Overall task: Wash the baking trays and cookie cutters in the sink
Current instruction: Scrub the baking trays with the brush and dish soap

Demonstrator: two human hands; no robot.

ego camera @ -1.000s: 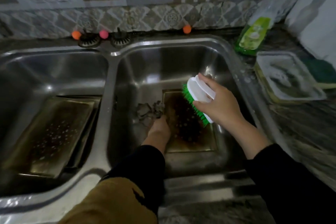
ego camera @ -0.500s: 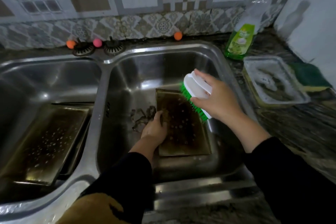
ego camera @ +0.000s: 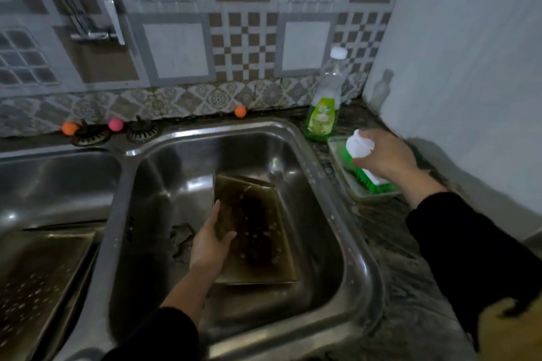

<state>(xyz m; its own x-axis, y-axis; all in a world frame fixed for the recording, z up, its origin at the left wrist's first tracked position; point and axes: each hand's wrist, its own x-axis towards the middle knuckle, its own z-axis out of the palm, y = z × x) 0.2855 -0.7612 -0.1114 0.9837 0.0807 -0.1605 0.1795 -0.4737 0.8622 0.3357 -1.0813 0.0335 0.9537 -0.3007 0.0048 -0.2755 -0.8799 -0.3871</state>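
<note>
Double steel sink [ego camera: 360, 246], left hand [ego camera: 209, 240] with fingers gripping the left edge of a stained baking tray [ego camera: 258, 228] tilted in the right basin, right hand [ego camera: 384, 158] fingers wrapped around a green-bristled scrub brush [ego camera: 365, 167] pressed into a soapy dish [ego camera: 341, 167] on the desk, another tray [ego camera: 38, 281] in the left basin.

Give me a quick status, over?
Left hand holds baking tray in right basin. Right hand dips scrub brush into soapy container. Nothing blocking.
</note>
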